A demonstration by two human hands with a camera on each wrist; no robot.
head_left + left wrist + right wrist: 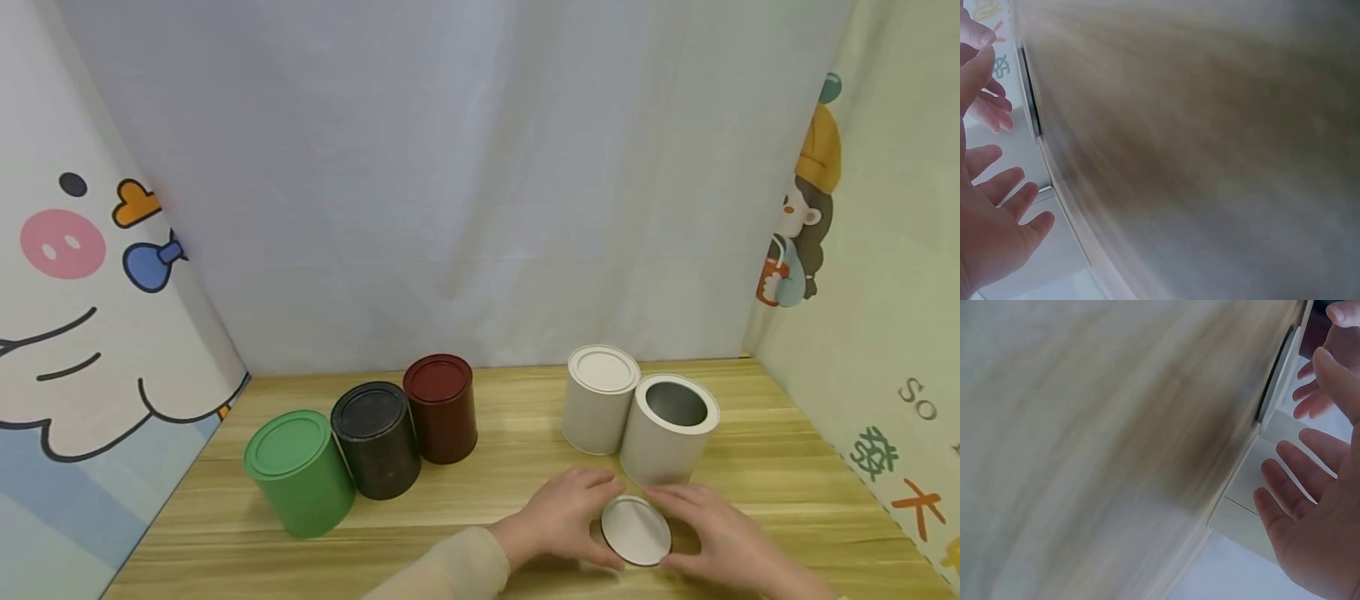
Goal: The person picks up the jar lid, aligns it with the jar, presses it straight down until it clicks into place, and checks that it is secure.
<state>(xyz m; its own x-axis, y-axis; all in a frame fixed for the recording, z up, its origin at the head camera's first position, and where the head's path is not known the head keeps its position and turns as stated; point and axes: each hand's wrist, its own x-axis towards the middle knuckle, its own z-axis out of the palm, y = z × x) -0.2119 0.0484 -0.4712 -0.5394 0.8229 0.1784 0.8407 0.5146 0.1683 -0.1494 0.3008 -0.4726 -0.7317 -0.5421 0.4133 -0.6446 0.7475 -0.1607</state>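
Observation:
A round white lid (636, 531) lies flat on the wooden table, seen nearly edge-on as a lid (1279, 375) in the right wrist view. On its left side my left hand (566, 517) is held with thumb and fingers spread around the rim. My right hand (716, 533) mirrors it on the right side. Both wrist views show relaxed, slightly bent fingers, on the left hand (997, 231) and the right hand (1319, 512), with nothing gripped. Just behind the lid stands a white can (663, 458) with its top uncovered and its dark inside showing.
A lidded white can (596, 417) stands against the uncovered one. To the left are three more lidded cans close together: green (311, 496), black (382, 454) and dark red (446, 421). A pale curtain (450, 183) hangs behind the table (517, 417), with printed curtains at both sides.

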